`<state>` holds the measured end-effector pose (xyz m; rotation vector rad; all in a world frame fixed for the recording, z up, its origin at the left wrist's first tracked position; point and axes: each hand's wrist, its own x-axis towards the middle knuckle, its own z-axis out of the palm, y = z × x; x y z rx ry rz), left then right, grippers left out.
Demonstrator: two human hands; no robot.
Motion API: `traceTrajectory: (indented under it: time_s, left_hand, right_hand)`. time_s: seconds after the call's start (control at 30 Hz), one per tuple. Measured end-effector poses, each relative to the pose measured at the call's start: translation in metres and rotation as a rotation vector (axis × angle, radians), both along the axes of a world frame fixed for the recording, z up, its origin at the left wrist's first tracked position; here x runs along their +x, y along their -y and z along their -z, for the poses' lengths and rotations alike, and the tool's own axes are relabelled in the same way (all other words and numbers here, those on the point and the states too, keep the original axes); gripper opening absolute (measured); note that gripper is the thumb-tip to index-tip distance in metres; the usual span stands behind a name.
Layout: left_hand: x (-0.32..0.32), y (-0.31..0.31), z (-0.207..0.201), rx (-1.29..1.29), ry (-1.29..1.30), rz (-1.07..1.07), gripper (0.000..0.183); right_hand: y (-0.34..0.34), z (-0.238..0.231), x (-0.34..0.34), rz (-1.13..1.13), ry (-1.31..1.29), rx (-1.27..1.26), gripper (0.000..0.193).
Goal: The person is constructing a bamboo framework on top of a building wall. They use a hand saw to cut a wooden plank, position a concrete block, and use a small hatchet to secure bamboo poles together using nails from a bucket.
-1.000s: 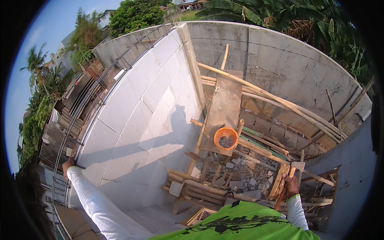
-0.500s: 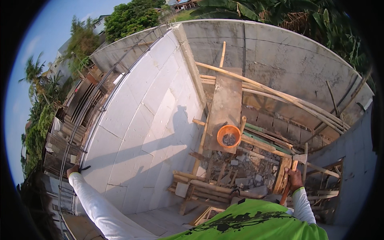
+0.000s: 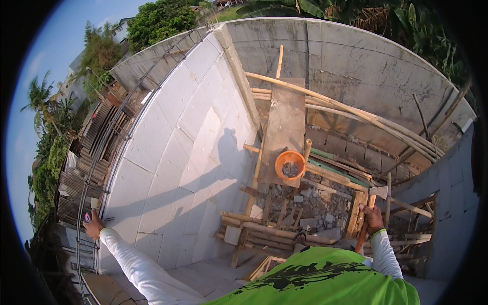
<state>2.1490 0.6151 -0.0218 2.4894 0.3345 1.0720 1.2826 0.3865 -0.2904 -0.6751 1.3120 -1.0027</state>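
My left hand (image 3: 93, 226) is at the outer edge of the white block wall (image 3: 161, 168), beside the thin steel bars (image 3: 90, 175) running along its top. Its fingers close around a small pink-and-dark thing, too small to name. A dark bent piece (image 3: 108, 219) lies next to that hand on the wall's edge. On the right, my right hand (image 3: 374, 218) is wrapped round the wooden shaft of what looks like a hatchet, with a pale grey blade (image 3: 378, 192) at the top. A rough wooden post (image 3: 355, 216) stands right beside this hand.
An orange bucket (image 3: 290, 165) with grey stuff inside stands on a plank (image 3: 287, 109) ahead. Bamboo poles (image 3: 351, 109) cross behind it, before a tall grey wall (image 3: 366, 61). Broken rubble (image 3: 320, 206) lies below; more bamboo rails (image 3: 277, 231) run near my sandalled foot (image 3: 300, 238).
My left hand has turned and lifted a little off the wall's edge, bringing the pink thing into sight. The right hand keeps its grip on the hatchet. The view has shifted slightly.
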Motion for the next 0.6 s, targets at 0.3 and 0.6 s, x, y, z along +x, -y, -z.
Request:
traceTrajectory:
  time_s: [0.3, 0.6]
  left_hand:
    - [-0.216, 0.037, 0.19, -1.794, -0.288, 1.155, 0.054]
    - [-0.525, 0.09, 0.337, -2.018, -1.899, 0.933, 0.062]
  right_hand:
    - [-0.009, 0.027, -0.001, 0.1, 0.08, 0.029, 0.035]
    - [-0.012, 0.04, 0.01, 0.015, 0.153, 0.052, 0.028]
